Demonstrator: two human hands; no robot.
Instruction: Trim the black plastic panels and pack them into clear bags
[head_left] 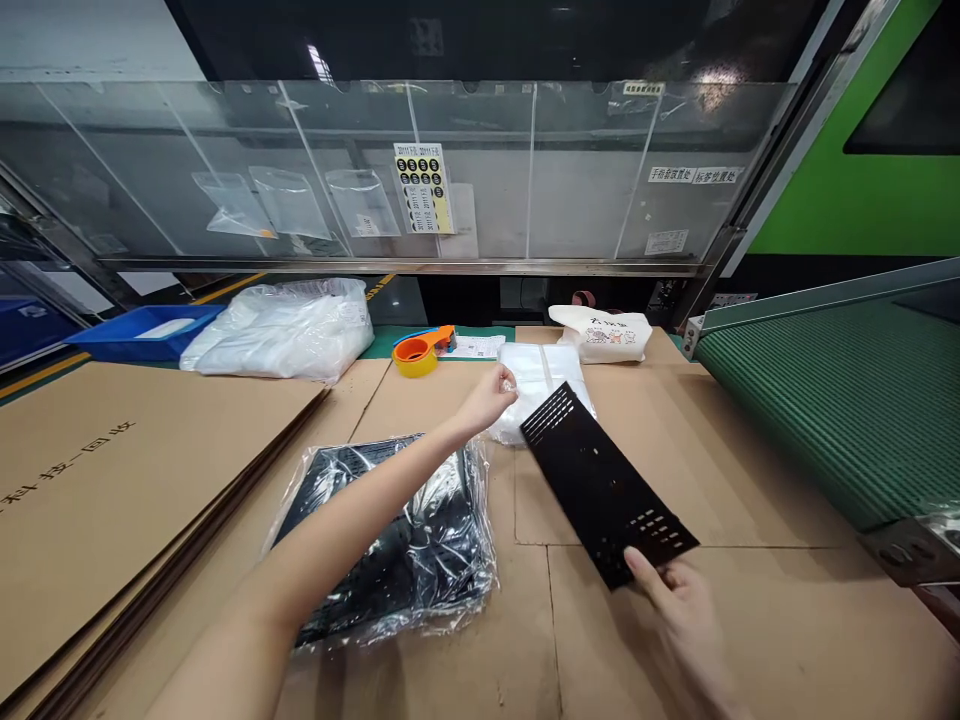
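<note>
The right hand [675, 625] grips the near end of a black slotted panel [604, 485], thumb on top, with the panel angled across the cardboard sheets [750, 620] and its far end just beside a pile of clear bags [536, 385]. The left arm reaches forward over a plastic-wrapped black panel [382, 540]. The left hand [487, 398] is bent at the wrist, fingers pinched together at the pile's edge; whether they hold anything cannot be told. An orange tape dispenser [424, 352] sits farther back.
</note>
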